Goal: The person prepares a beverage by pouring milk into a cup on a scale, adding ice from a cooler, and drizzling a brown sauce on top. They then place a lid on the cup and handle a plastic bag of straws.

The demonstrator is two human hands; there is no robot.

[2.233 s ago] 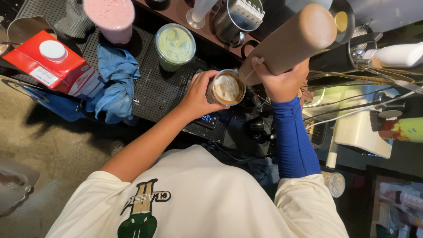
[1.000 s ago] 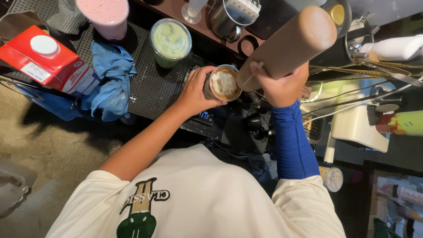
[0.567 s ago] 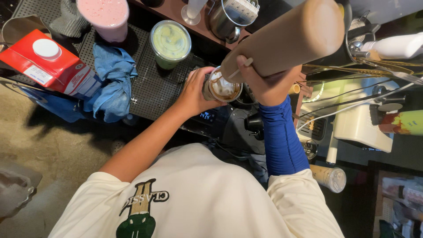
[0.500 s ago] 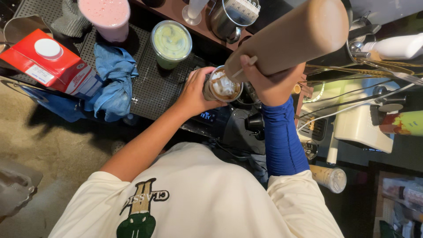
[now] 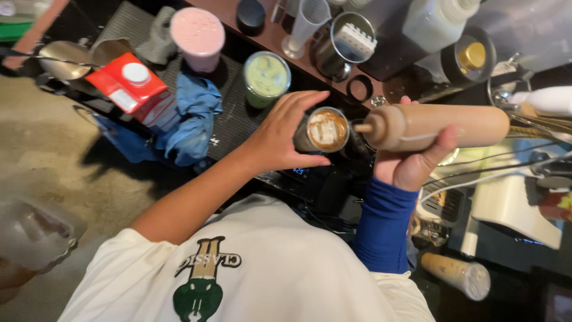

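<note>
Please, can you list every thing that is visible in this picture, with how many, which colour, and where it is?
coffee cup: 1, brown drink with pale foam, centre, in the left hand
squeeze bottle: 1, tan, held sideways, nozzle toward the cup
pink drink: 1, pink, top, on the dark mat
green drink: 1, pale green, right of the pink one
carton: 1, red with white cap, left
cloth: 1, blue, beside the carton
metal pitcher: 1, silver, top centre
clear measuring cup: 1, clear, left of the pitcher
left hand: 1, grip around the cup
right hand: 1, blue sleeve, grip on the bottle
</note>
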